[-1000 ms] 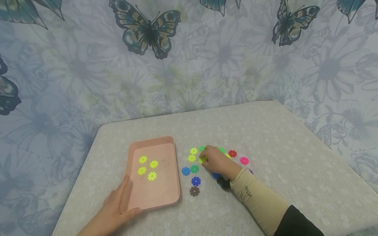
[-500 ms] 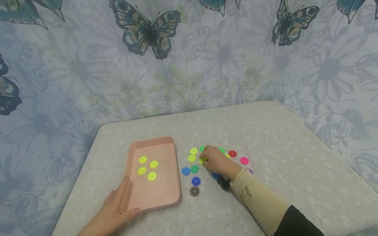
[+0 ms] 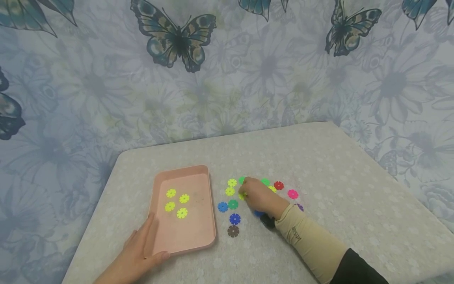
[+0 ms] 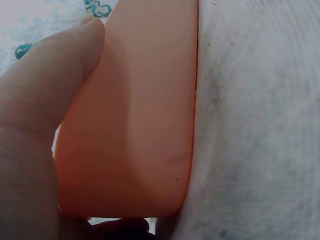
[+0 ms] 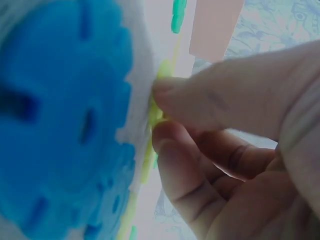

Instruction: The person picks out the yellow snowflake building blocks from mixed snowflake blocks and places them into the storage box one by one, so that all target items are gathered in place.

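Note:
At the near left corner of a pink tray (image 3: 191,236), my left hand (image 3: 136,248) holds it, fingers along the left side and thumb at the near edge. In the left wrist view the thumb lies against the tray's wall (image 4: 160,125). Several yellow notched discs (image 3: 182,213) lie in the tray. To the right, my right hand (image 3: 260,195) pinches another yellow notched disc (image 5: 162,70) between thumb and fingertips, close to the cloth. Two more yellow discs (image 3: 230,191) lie just left of that hand. A large blue disc (image 5: 45,120) fills the left of the right wrist view.
Around my right hand lie green (image 3: 233,204), blue (image 3: 222,206), dark blue (image 3: 235,219), brown (image 3: 233,231), red (image 3: 278,185) and pink discs (image 3: 293,194). My right forearm covers part of the group. The patterned tablecloth (image 3: 354,189) reaches back to a butterfly-papered wall (image 3: 227,79).
The head view has shifted very slightly. Both hands, the tray and the discs stay where they were.

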Demonstrator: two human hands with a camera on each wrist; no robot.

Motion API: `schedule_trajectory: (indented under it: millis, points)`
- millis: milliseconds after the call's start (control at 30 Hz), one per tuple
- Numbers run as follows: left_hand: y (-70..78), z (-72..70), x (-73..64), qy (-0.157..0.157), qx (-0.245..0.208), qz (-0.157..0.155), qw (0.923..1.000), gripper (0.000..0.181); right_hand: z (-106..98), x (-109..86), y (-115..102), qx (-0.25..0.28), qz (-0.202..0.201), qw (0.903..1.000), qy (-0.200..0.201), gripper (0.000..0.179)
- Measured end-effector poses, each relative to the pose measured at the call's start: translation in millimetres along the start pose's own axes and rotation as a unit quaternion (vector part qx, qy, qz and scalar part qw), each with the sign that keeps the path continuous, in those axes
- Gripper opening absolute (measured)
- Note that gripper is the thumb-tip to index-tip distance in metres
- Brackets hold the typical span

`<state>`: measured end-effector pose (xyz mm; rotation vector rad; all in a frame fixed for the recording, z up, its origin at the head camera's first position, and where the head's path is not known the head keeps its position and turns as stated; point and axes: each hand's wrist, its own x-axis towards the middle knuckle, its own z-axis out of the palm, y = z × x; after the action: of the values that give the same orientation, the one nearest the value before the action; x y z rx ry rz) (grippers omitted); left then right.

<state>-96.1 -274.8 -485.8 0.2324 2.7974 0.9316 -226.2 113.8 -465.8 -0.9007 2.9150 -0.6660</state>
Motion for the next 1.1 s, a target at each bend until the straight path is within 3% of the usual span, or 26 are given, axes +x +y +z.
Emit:
schedule_trajectory:
  millis: [200,333,500,567,833,1100]
  points:
    - [-2.5,0.8,0.5,0.014,-0.021,0.021,0.9994,0.117,-0.2,-0.3,1.0,-0.011,-0.012,0.9998,-0.013,0.012]
    - [-3.0,1.1,0.5,0.017,-0.022,0.023,0.9993,0.117,-0.4,0.4,2.6,0.009,0.0,0.9997,-0.023,0.005]
    - [-4.6,2.2,1.1,0.03,-0.022,0.043,0.9984,0.116,0.7,2.2,4.0,0.032,0.033,0.9986,-0.026,0.016]
    - [-4.8,2.4,1.4,0.034,-0.021,0.049,0.998,0.116,2.6,3.0,4.8,0.029,0.029,0.9989,-0.023,0.019]
    - [-3.5,1.6,0.8,0.019,-0.021,0.025,0.9993,0.118,3.9,2.9,1.7,0.017,0.015,0.9997,-0.013,0.028]
    - [-3.4,2.5,0.7,0.03,-0.028,0.043,0.9982,0.116,4.9,1.6,0.3,0.023,0.011,0.9995,-0.017,0.035]
